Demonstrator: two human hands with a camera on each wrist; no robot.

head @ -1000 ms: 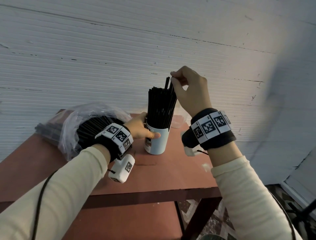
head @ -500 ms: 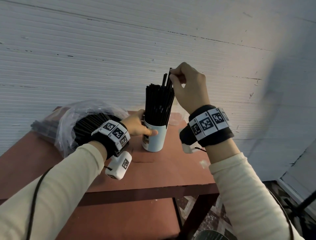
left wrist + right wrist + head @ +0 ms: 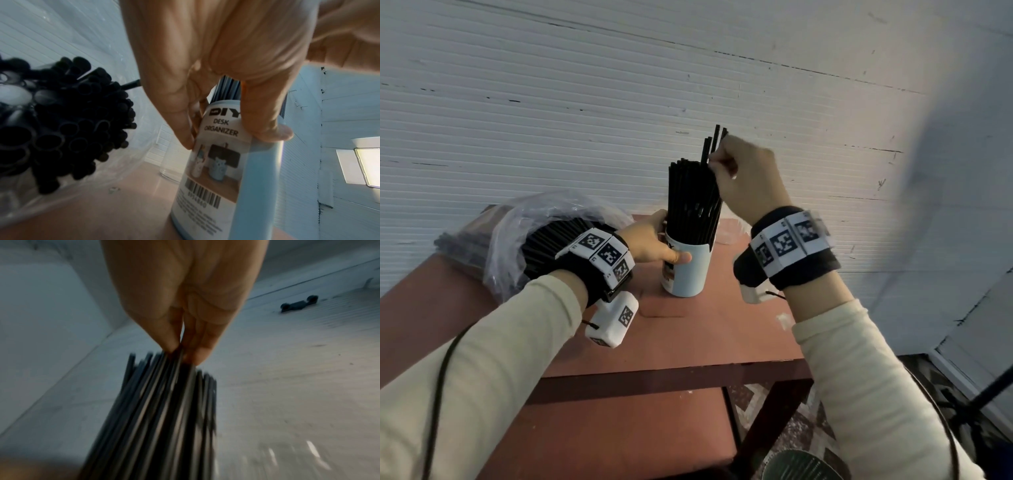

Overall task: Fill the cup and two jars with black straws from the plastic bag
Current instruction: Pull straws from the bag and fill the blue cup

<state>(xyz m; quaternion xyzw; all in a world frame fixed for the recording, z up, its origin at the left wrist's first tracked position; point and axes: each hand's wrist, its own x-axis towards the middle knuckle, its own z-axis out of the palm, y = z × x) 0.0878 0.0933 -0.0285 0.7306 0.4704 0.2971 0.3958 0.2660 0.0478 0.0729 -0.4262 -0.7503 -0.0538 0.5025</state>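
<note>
Two hands work at one cup point(image 3: 688, 270), which stands upright on the red-brown counter point(image 3: 688, 335) and is packed with black straws point(image 3: 690, 198). The left hand point(image 3: 650, 240) grips the cup's side, thumb across the front and fingers point(image 3: 180, 113) curled around the label reading "DIY DESK ORGANIZER". The right hand point(image 3: 746, 178) pinches a few straws point(image 3: 710, 144) that stand higher than the rest of the bundle; its fingers point(image 3: 197, 340) are together, clamped on the straw tops. Compared with half a second earlier, the right hand sits lower and closer to the bundle top, and the raised straws project less above the others. The left hand's grip on the cup is unchanged. The plastic bag point(image 3: 517, 236) lies on the counter to the left, just beside the left wrist, with more black straws inside, open ends facing the left wrist camera. A clear glass jar point(image 3: 170, 162) stands behind the cup.
</note>
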